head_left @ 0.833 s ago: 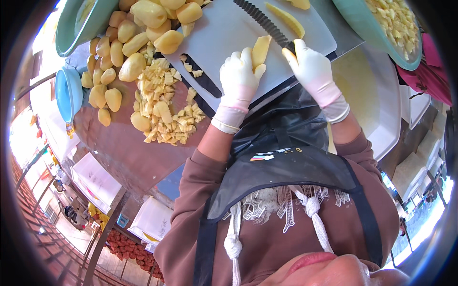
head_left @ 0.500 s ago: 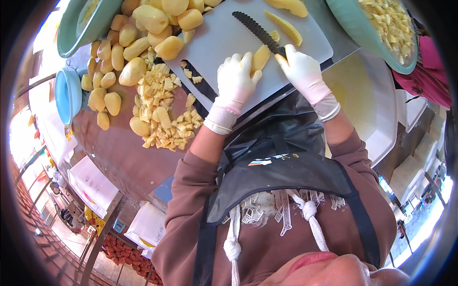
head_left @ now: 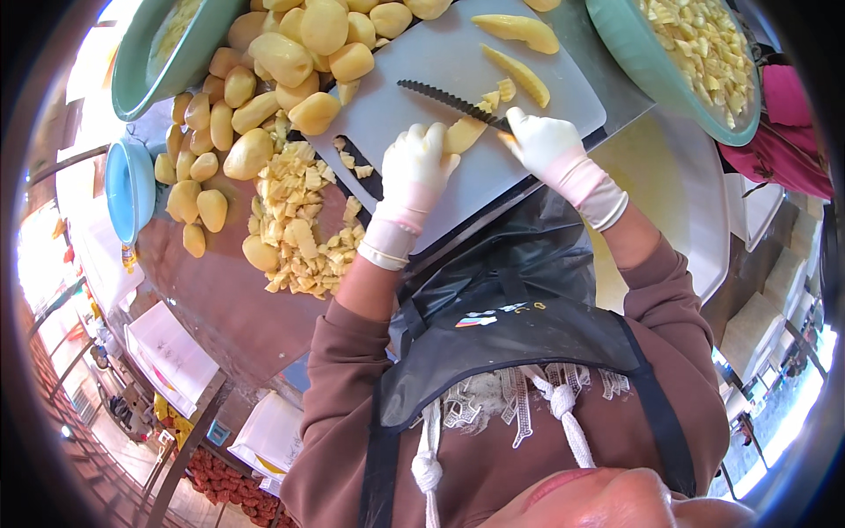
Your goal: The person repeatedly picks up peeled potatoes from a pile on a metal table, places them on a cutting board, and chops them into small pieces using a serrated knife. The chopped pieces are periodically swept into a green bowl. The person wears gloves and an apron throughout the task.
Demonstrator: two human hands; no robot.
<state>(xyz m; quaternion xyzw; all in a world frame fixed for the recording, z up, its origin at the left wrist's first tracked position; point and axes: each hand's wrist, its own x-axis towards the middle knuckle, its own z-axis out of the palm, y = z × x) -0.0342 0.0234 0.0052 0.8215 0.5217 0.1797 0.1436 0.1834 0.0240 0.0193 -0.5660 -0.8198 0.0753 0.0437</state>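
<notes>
My left hand (head_left: 415, 167), in a white glove, closes its fingertips on a peeled potato piece (head_left: 464, 135) lying on the white cutting board (head_left: 387, 84). My right hand (head_left: 550, 148), gloved too, grips a wavy-bladed crinkle knife (head_left: 442, 96). The black blade lies across the far end of the potato piece and points to the far left. Just beyond it are small ridged potato cuts (head_left: 503, 91). Two long potato wedges, a thick one (head_left: 519, 33) and a thinner one (head_left: 518, 76), rest farther back on the board.
Whole peeled potatoes (head_left: 280, 58) are heaped left of the board, with a pile of chopped potato (head_left: 295, 198) nearer me. A green basin (head_left: 616, 53) of potato pieces stands at the far right. Another green basin (head_left: 132, 92) and a blue bowl (head_left: 128, 189) stand left.
My right hand has turned the knife so its blade lies more sideways across the potato piece. My left hand and the piece have shifted slightly left and nearer. More small cuts show beside the blade.
</notes>
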